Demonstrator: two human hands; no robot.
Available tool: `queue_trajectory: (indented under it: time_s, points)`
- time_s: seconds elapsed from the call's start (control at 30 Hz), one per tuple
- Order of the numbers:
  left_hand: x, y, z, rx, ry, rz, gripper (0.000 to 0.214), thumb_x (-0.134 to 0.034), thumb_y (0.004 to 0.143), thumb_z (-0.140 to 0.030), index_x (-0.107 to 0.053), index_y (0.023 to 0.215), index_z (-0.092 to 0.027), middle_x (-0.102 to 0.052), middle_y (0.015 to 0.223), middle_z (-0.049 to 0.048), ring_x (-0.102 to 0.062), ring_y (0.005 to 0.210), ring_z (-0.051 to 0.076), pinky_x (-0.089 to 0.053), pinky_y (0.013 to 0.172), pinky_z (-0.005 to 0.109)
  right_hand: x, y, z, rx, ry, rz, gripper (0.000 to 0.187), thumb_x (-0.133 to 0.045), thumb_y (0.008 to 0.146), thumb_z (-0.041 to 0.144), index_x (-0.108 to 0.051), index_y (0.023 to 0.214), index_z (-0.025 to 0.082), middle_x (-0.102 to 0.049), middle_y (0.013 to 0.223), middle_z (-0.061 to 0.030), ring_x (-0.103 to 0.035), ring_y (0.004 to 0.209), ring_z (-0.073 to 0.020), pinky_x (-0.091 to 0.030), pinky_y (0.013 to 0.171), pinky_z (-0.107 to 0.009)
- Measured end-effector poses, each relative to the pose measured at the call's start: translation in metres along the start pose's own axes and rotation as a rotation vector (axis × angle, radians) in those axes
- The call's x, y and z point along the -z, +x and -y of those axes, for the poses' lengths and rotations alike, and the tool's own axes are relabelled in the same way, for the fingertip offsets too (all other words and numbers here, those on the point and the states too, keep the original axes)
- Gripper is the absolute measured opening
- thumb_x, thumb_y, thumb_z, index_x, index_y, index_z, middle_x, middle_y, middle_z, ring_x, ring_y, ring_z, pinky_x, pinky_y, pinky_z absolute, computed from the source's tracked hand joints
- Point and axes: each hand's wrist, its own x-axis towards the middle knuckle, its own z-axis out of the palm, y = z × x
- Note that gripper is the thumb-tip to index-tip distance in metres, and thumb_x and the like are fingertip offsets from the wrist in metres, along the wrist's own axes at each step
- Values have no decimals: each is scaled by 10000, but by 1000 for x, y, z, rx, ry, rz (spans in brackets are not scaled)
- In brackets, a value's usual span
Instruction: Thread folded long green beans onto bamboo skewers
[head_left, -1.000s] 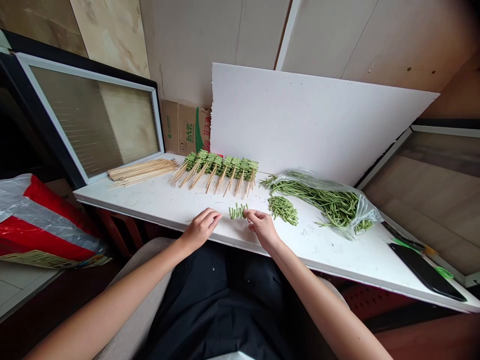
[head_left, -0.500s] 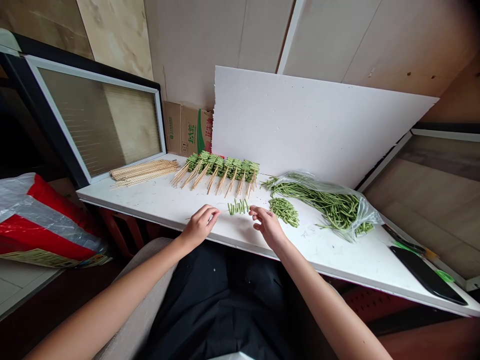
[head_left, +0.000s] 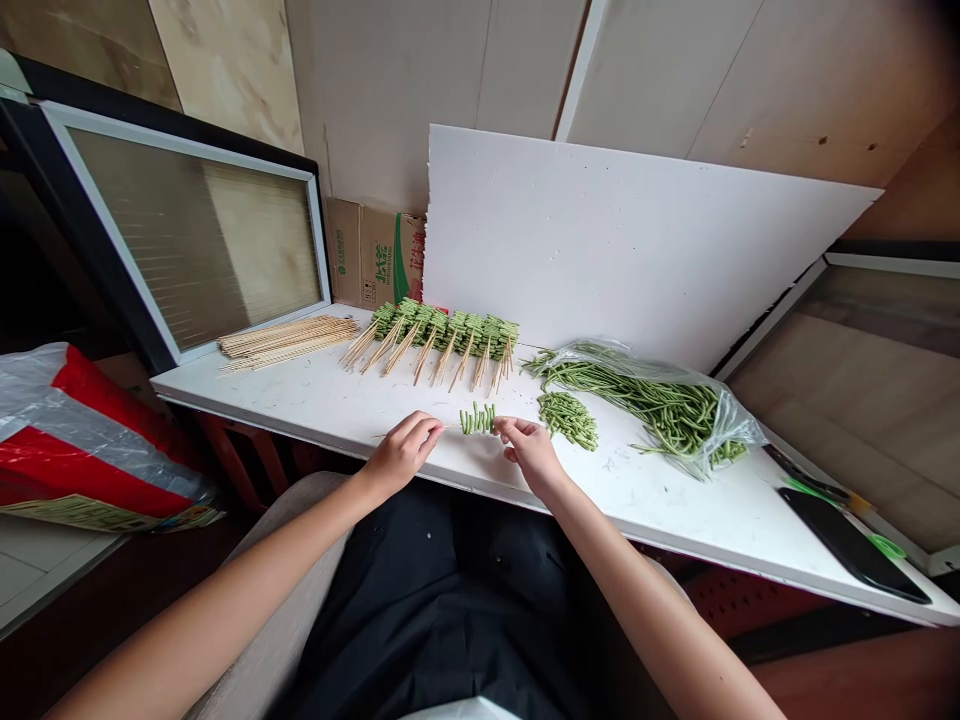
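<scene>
My left hand (head_left: 403, 452) rests near the front edge of the white board (head_left: 330, 400), fingers pinched on a thin bamboo skewer (head_left: 450, 427). Several short green bean pieces (head_left: 478, 419) are threaded on that skewer. My right hand (head_left: 530, 452) is closed at the right end of the bean pieces, fingertips touching them. A small heap of cut bean pieces (head_left: 568, 418) lies just right of my right hand.
A row of finished bean skewers (head_left: 439, 338) lies at the back, with bare skewers (head_left: 285, 340) to its left. A clear bag of long beans (head_left: 660, 405) lies to the right. A black phone (head_left: 851, 545) and a cardboard box (head_left: 373, 258) are also there.
My right hand opened and drew slightly off the bean pieces half a second ago, then closed back onto their right end. My left hand stayed on the skewer.
</scene>
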Motion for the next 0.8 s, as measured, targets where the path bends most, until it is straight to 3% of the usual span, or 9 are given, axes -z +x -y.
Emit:
queue_trajectory:
  time_s: [0.13,0.43,0.8]
  points:
    - [0,0,-1,-4,4,-8,150,-506,1073,-191,-638,1144,-194,-681,1018,105,-693,960,222,-571,858,367,-1,1,-4,4,16,8,353,-828,695,534,-793,796,198,-674,802,-39,-449,685,-137,-291,540,-257]
    - [1,-2,1,-15,-22,-2,160,-512,1071,-195,-666,1110,-189,-688,998,101,-693,949,219,-571,860,352,-3,-1,-13,2,33,-4,423,-860,678,578,-762,715,168,-657,767,-22,-316,568,-77,-242,490,-249]
    - [-3,-7,0,1,-37,5,164,-505,1071,-186,-663,1111,-174,-691,982,101,-696,934,211,-561,854,342,-2,-4,-14,8,24,-7,440,-865,665,592,-749,730,172,-636,691,4,-288,521,-71,-227,497,-260]
